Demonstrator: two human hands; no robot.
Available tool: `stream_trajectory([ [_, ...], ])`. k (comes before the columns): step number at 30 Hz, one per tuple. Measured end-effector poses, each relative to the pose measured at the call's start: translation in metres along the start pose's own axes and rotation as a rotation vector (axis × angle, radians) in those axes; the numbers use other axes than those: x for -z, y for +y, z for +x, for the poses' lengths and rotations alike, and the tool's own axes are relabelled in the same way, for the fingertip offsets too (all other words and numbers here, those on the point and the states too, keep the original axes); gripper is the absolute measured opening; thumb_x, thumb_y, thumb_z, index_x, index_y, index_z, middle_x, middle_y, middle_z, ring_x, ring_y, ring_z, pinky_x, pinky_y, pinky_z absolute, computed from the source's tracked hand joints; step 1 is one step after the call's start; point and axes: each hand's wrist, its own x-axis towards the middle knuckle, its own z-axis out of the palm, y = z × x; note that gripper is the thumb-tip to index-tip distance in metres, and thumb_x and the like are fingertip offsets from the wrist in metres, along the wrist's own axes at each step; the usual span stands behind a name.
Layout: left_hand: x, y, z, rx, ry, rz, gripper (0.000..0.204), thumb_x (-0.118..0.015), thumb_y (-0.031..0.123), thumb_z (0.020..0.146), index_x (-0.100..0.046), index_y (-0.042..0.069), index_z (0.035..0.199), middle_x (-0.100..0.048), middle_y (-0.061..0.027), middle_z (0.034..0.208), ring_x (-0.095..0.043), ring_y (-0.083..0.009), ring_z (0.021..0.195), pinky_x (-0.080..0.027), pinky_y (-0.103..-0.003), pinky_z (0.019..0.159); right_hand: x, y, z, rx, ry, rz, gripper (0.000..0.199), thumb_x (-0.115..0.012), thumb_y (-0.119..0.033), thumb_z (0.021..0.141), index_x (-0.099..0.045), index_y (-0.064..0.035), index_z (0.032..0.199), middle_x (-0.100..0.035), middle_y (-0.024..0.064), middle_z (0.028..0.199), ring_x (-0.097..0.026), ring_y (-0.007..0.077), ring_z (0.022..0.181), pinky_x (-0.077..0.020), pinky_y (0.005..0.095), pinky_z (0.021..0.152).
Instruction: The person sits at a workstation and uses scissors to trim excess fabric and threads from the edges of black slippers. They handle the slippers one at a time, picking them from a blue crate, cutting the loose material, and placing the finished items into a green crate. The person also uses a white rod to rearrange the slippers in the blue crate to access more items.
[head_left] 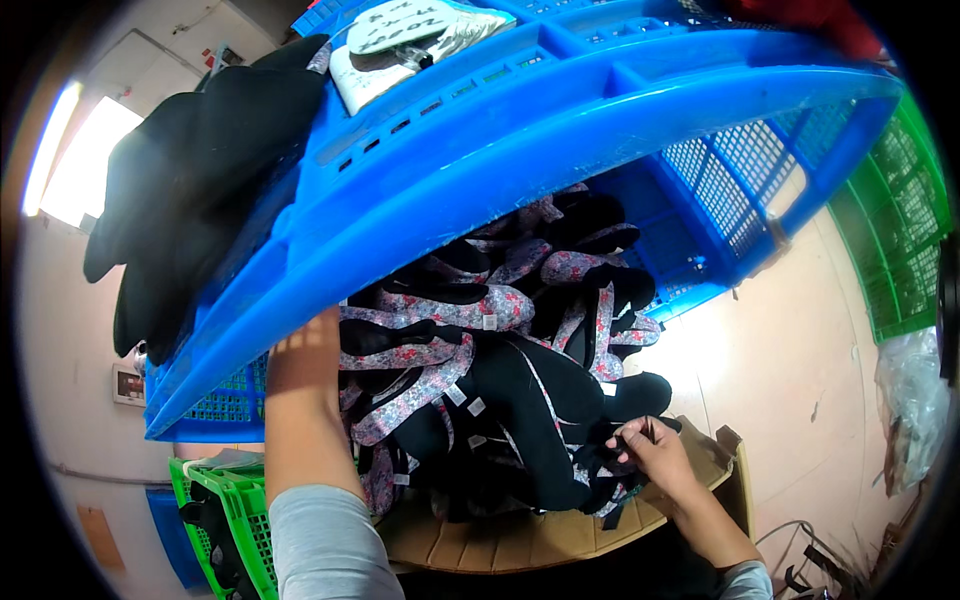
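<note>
A tilted blue plastic crate [480, 165] spans the view, its open side facing down. Below its rim lies a heap of soft slippers [455, 305], black with grey-and-red floral parts and small white tags. They rest partly in the crate and partly over an open cardboard box [500, 550]. My left forearm reaches up behind the crate's rim, which hides that hand and its fingers. At the right side of the heap my right hand [650, 455] has its fingers curled in a pinch at the edge of a black slipper [642, 398].
Large black pieces [215, 150] hang at the crate's left. A white shoe-shaped piece [400, 40] lies on top of the crate. One green crate [240, 520] stands low at left, another green crate [895, 210] at right, beside a clear plastic bag [912, 400]. Cables [815, 555] lie at lower right.
</note>
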Motion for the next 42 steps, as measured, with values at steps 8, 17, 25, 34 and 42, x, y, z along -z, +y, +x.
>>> stream_trajectory([
  [8,-0.03,-0.013,-0.015,0.031,-0.127,0.027,0.039,-0.063,0.031,0.085,-0.064,0.006,0.115,-0.061,-0.0217,0.118,-0.057,-0.0423,0.108,-0.045,-0.051,0.092,0.005,0.008,0.008,-0.031,-0.054,-0.076,0.009,-0.056,-0.011,0.102,-0.057,-0.0016,0.099,-0.07,0.0094,0.098,-0.062,0.0093,0.075,-0.0528,0.0221,0.071],
  [17,-0.05,-0.006,-0.031,0.015,-0.184,0.027,0.035,-0.061,0.03,0.083,-0.067,0.006,0.107,-0.064,-0.0214,0.11,-0.06,-0.0418,0.101,-0.047,-0.051,0.087,0.005,0.006,0.008,-0.006,-0.057,-0.066,0.008,-0.055,-0.01,0.102,-0.056,-0.0019,0.101,-0.069,0.0096,0.1,-0.062,0.0091,0.078,-0.0532,0.0225,0.073],
  [25,-0.018,-0.015,-0.01,-0.113,-0.327,0.03,0.032,-0.06,0.03,0.082,-0.07,0.005,0.099,-0.067,-0.0211,0.103,-0.063,-0.0413,0.094,-0.049,-0.051,0.083,-0.001,0.007,0.006,0.007,-0.047,-0.023,0.008,-0.056,-0.011,0.101,-0.059,-0.0024,0.101,-0.069,0.0055,0.098,-0.061,0.0075,0.078,-0.0513,0.021,0.071],
  [34,0.004,0.045,0.002,-0.427,-0.429,0.045,0.03,-0.057,0.029,0.079,-0.073,0.005,0.086,-0.07,-0.02,0.089,-0.066,-0.0398,0.082,-0.052,-0.049,0.074,-0.001,0.003,-0.001,-0.005,-0.061,-0.025,0.006,-0.055,-0.008,0.101,-0.055,-0.0024,0.1,-0.068,0.0096,0.098,-0.059,0.0075,0.075,-0.0534,0.0218,0.071],
  [42,0.018,0.156,-0.09,-0.296,-0.702,0.097,0.055,-0.066,0.063,0.08,-0.075,0.013,0.103,-0.066,-0.0161,0.116,-0.059,-0.0332,0.112,-0.045,-0.048,0.093,0.01,0.014,-0.008,-0.008,-0.023,-0.058,0.007,-0.057,-0.011,0.101,-0.058,-0.0041,0.1,-0.069,0.0055,0.096,-0.059,0.0064,0.072,-0.0502,0.0199,0.068],
])
